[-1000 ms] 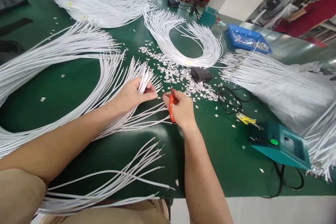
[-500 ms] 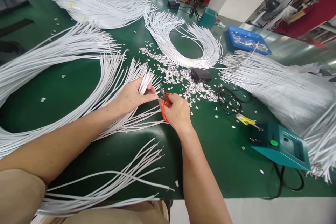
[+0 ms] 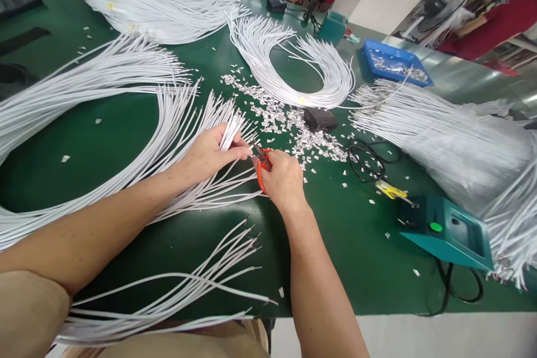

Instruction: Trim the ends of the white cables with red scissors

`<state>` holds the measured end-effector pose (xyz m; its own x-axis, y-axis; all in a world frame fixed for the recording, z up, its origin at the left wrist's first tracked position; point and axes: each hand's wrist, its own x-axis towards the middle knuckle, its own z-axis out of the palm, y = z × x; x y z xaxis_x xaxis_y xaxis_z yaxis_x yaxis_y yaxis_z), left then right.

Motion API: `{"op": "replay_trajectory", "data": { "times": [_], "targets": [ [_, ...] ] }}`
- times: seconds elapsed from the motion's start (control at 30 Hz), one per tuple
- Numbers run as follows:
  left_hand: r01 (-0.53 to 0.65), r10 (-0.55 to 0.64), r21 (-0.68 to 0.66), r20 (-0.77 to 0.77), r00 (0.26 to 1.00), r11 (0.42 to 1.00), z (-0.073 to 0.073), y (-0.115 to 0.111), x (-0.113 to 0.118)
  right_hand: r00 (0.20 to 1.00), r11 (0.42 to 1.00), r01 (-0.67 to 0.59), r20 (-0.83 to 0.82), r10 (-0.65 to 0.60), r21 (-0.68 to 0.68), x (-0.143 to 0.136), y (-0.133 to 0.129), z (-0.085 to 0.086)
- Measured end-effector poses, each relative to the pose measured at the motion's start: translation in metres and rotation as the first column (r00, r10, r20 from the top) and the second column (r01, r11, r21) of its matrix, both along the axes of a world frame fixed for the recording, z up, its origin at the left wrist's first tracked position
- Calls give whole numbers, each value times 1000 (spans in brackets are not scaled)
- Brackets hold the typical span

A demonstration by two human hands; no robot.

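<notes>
A green-topped work table (image 3: 126, 140) is carrying everything, with great sweeping bundles of white cables (image 3: 84, 84) lying across its left and far side and a further mass of bagged white cables (image 3: 457, 145) lying at the right edge. A teal bench machine (image 3: 448, 232) with a green button is sitting near the front right, a blue tray (image 3: 394, 61) of small metal parts is sitting well beyond it, and a small black box (image 3: 321, 119) is resting among a scatter of cut-off white snippets (image 3: 289, 123) in the middle. Nearest the body, a loose sheaf of trimmed cables (image 3: 188, 279) is lying by the table edge. The left hand (image 3: 210, 151) is gripping a fanned cluster of cable ends (image 3: 230, 131), thumb pinching one end forward. The right hand (image 3: 283, 179) is closing around orange-handled scissors (image 3: 262, 159), blades pointing at that pinched end, just beside the left thumb. Judging from this, an end-trimming cut is in hand; the move calls for the tip sitting squarely between the blades, clear of the thumb.
</notes>
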<state>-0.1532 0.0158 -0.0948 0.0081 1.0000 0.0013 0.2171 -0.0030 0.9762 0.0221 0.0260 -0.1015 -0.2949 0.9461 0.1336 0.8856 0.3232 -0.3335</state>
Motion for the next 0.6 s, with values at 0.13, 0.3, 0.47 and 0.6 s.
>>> {"op": "replay_trajectory", "data": {
  "times": [0.13,0.3,0.47,0.6],
  "targets": [
    [40,-32,-48,150,988,998,-2,0,0,1000,1000,1,11,-2,14,0,0,-1],
    [104,-45,-173,319,947,979,-4,0,-1,998,1000,-1,-59,1,1,2,2,0],
    [27,-5,-108,197,980,994,-3,0,1,890,976,24,-441,-119,-215,5,3,10],
    [36,-35,-55,21,999,998,-1,-2,3,552,937,-38,-789,-270,-347,-1,1,15]
  ]
}}
